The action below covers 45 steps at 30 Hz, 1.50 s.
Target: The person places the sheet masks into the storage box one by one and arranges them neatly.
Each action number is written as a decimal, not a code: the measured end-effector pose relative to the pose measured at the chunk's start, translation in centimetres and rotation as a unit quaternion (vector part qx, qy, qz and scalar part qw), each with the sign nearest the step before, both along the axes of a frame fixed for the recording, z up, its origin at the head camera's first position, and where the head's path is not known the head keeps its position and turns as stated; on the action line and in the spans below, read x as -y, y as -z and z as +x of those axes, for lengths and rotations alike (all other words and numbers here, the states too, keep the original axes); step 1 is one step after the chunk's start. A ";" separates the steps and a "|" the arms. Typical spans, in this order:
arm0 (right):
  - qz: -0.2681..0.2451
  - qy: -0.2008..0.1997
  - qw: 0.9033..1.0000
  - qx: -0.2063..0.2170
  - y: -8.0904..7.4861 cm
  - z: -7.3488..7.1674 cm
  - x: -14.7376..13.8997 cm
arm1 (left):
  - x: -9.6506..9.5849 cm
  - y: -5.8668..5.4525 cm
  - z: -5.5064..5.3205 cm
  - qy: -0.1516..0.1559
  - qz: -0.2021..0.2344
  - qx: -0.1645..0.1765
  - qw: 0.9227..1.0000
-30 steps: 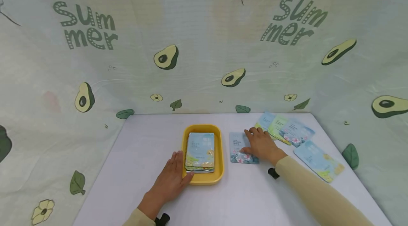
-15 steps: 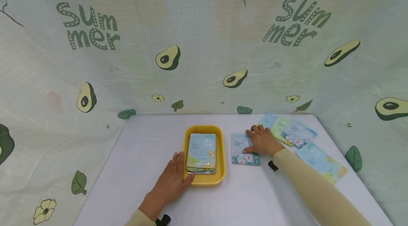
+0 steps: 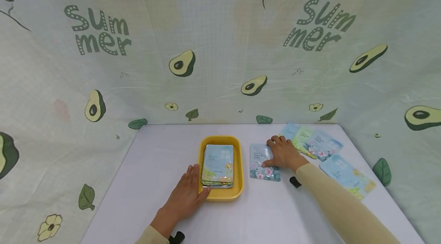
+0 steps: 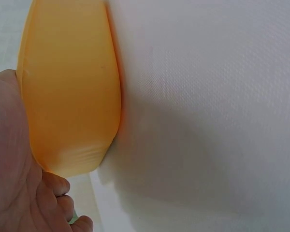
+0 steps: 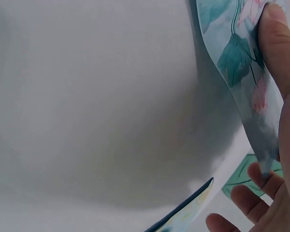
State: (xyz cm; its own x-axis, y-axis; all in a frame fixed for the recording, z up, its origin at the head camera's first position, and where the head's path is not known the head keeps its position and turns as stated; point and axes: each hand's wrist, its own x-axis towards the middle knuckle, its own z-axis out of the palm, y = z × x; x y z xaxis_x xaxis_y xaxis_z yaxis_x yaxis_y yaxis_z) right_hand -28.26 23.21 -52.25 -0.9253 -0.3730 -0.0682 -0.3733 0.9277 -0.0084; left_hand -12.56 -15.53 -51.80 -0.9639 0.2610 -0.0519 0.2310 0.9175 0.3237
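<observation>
A yellow tray (image 3: 220,197) holds a stack of blue sheet mask packets (image 3: 218,163). My left hand (image 3: 184,194) rests along the tray's left rim, fingers extended together and thumb at the near-left corner. To the right of the tray is a blue floral sheet mask packet (image 3: 259,161). My right hand (image 3: 284,153) pinches its right side, with the thumb (image 5: 278,43) on the printed face and the fingers at the far edge. The right wrist view shows this packet (image 5: 237,60) bowed, its edge raised over the white surface.
Beyond and right of my right hand, a blue packet (image 3: 289,130), a green packet (image 3: 304,139) and a floral packet (image 3: 324,144) overlap in a fan. Another blue packet (image 3: 348,177) lies nearer the table's right edge. A printed avocado cloth (image 3: 220,45) hangs behind the white table (image 3: 165,148).
The floral packet's near edge has tilted slightly under my right hand's hold. My left hand stays at the tray. The head view has shifted a little.
</observation>
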 end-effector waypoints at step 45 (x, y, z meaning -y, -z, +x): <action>-0.391 0.143 0.902 0.114 -2.8 3.5 0.6 | 0.0 0.2 0.0 -0.009 0.003 0.014 1.000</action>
